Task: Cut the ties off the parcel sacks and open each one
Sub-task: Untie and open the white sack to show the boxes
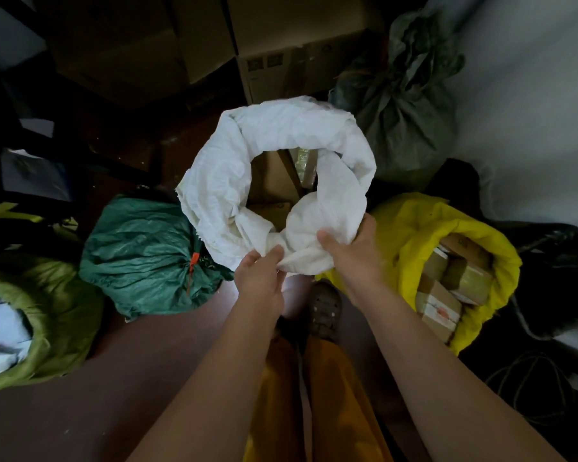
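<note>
Head-worn view, steeply downward, close over floor (181,345)

Five sacks: three open (274,155), two tied (147,248); two hands (264,278).

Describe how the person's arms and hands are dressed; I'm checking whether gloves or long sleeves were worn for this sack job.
No gloves: the left hand and right hand are bare, with no rings, watch or wristbands showing. Both forearms are uncovered all the way to the frame's bottom edge, so no sleeves show.
</note>
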